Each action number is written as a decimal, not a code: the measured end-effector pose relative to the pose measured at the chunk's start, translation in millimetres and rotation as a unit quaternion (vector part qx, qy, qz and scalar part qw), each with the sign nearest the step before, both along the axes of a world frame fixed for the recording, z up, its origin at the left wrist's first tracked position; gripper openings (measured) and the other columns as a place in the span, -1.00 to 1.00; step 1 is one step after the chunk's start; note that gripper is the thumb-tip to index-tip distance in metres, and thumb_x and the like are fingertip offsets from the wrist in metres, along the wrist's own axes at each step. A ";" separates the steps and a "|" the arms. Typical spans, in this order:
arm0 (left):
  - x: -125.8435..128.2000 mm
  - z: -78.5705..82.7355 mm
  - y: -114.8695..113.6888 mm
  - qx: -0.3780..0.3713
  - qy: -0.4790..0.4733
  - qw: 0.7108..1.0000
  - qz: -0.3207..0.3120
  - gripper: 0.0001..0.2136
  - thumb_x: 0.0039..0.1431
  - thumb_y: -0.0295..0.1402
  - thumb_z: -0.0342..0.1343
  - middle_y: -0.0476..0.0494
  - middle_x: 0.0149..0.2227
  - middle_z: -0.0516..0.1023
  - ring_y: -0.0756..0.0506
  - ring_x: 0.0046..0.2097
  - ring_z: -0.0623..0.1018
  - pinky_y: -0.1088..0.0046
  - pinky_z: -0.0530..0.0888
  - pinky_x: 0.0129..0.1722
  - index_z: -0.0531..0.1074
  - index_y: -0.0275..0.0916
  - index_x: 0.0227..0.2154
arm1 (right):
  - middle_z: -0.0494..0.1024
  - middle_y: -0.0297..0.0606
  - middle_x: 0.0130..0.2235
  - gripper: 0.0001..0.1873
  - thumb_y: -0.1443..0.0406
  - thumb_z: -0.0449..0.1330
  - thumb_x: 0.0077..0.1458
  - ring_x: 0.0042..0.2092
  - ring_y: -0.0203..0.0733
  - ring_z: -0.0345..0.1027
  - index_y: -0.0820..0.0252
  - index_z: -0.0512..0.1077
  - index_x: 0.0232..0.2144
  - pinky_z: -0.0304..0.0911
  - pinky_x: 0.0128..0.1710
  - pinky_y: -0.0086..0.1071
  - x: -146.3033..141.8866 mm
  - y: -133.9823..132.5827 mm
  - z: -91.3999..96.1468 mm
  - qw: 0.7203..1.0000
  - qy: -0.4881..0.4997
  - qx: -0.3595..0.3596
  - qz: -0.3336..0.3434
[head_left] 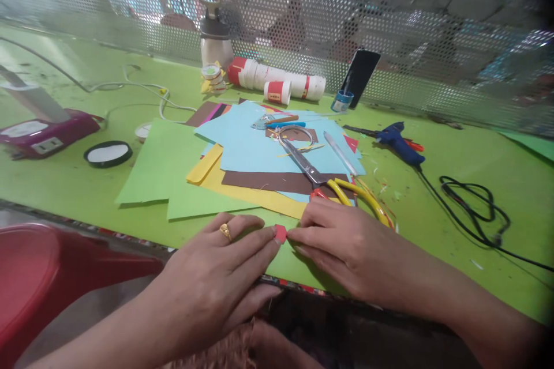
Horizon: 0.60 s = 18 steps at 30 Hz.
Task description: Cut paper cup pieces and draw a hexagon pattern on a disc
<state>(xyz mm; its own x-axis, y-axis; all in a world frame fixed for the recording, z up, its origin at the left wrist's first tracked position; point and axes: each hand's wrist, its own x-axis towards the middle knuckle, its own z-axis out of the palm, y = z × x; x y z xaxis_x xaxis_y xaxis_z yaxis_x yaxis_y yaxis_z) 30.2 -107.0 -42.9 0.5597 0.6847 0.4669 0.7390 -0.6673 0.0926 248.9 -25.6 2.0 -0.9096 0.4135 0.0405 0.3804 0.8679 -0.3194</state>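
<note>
My left hand [216,268] and my right hand [341,248] rest at the front edge of the green table [64,179], fingertips meeting. Between them sits a small red paper piece [281,233], pinched from both sides by the fingertips. A gold ring is on my left hand. Just beyond my right hand lie yellow-handled scissors [329,179] on a stack of coloured paper sheets [259,155] in blue, brown, yellow and green.
A blue glue gun [400,141] with its black cord [471,207] lies to the right. A tape roll [108,153] and a pink device [43,132] are at the left. Bottles, a white tube [277,82] and a phone [361,75] stand along the perforated metal back wall. A red chair [38,277] is at lower left.
</note>
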 end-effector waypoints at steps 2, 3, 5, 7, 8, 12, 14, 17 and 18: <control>-0.4 1.1 -0.9 -0.020 -0.001 1.000 0.007 -0.60 0.24 -0.26 0.10 -0.17 -0.01 0.54 -0.23 0.02 0.42 0.18 0.34 0.01 0.34 -0.32 0.08 | 0.40 -0.18 -0.32 -0.71 0.34 -0.02 0.31 -0.28 -0.19 0.22 0.25 0.51 -0.19 0.12 -0.30 -0.33 -0.1 0.5 -0.5 1.000 -0.001 0.005 0.004; -0.8 1.7 -1.6 -0.032 -0.006 0.999 0.009 -0.60 0.24 -0.26 0.10 -0.17 0.00 0.53 -0.23 0.03 0.42 0.18 0.34 0.01 0.32 -0.30 0.09 | 0.40 -0.17 -0.32 -0.71 0.35 -0.02 0.31 -0.28 -0.19 0.22 0.26 0.51 -0.20 0.12 -0.30 -0.34 0.0 0.7 -0.7 1.000 -0.002 0.007 0.004; -1.8 3.3 -3.3 -0.061 -0.024 0.998 0.016 -0.59 0.23 -0.26 0.10 -0.17 0.01 0.51 -0.21 0.04 0.42 0.20 0.35 0.00 0.28 -0.27 0.11 | 0.40 -0.17 -0.33 -0.73 0.37 0.00 0.29 -0.29 -0.19 0.22 0.27 0.52 -0.23 0.12 -0.31 -0.34 0.1 0.9 -0.9 1.000 -0.001 0.012 0.007; -2.8 5.2 -4.7 -0.090 -0.055 0.994 0.033 -0.60 0.23 -0.27 0.09 -0.18 -0.01 0.51 -0.18 0.02 0.43 0.26 0.39 -0.03 0.24 -0.25 0.10 | 0.40 -0.17 -0.33 -0.75 0.40 0.02 0.27 -0.30 -0.20 0.22 0.27 0.52 -0.22 0.11 -0.32 -0.35 0.3 0.5 -0.8 1.000 0.000 0.020 0.013; -3.3 6.3 -5.1 -0.105 -0.072 0.991 0.046 -0.61 0.23 -0.27 0.08 -0.18 -0.02 0.50 -0.17 0.00 0.45 0.29 0.40 -0.06 0.24 -0.24 0.09 | 0.40 -0.17 -0.34 -0.76 0.41 0.03 0.27 -0.30 -0.20 0.22 0.27 0.52 -0.22 0.10 -0.33 -0.35 0.3 0.2 -0.7 1.000 0.000 0.026 0.016; -4.6 10.1 -5.0 -0.160 -0.111 0.977 0.081 -0.66 0.23 -0.27 0.06 -0.16 -0.04 0.46 -0.13 -0.06 0.47 0.34 0.45 -0.12 0.26 -0.18 0.04 | 0.41 -0.17 -0.34 -0.77 0.43 0.05 0.25 -0.31 -0.21 0.23 0.28 0.52 -0.25 0.09 -0.33 -0.36 0.4 -0.9 -1.5 0.999 0.002 0.049 0.024; -5.2 11.4 -4.6 -0.181 -0.121 0.973 0.074 -0.69 0.24 -0.29 0.06 -0.14 -0.04 0.45 -0.11 -0.04 0.46 0.34 0.45 -0.09 0.28 -0.18 0.02 | 0.41 -0.17 -0.34 -0.78 0.42 0.05 0.25 -0.31 -0.22 0.23 0.28 0.52 -0.26 0.09 -0.33 -0.36 0.4 -0.8 -2.6 0.998 0.005 0.054 0.025; -5.9 13.2 -4.5 -0.168 -0.139 0.975 0.052 -0.71 0.26 -0.36 0.04 -0.14 -0.01 0.44 -0.09 0.02 0.42 0.32 0.41 0.02 0.29 -0.19 0.04 | 0.41 -0.18 -0.35 -0.77 0.41 0.04 0.27 -0.32 -0.23 0.24 0.28 0.52 -0.26 0.09 -0.33 -0.37 0.5 -0.2 -4.0 0.998 0.010 0.057 0.026; -5.9 13.8 -4.6 -0.159 -0.140 0.976 0.048 -0.70 0.26 -0.37 0.04 -0.15 0.01 0.43 -0.09 0.04 0.41 0.31 0.40 0.05 0.29 -0.20 0.05 | 0.41 -0.18 -0.35 -0.77 0.41 0.04 0.27 -0.32 -0.23 0.24 0.28 0.52 -0.27 0.09 -0.33 -0.37 0.5 -0.1 -4.1 0.998 0.012 0.060 0.026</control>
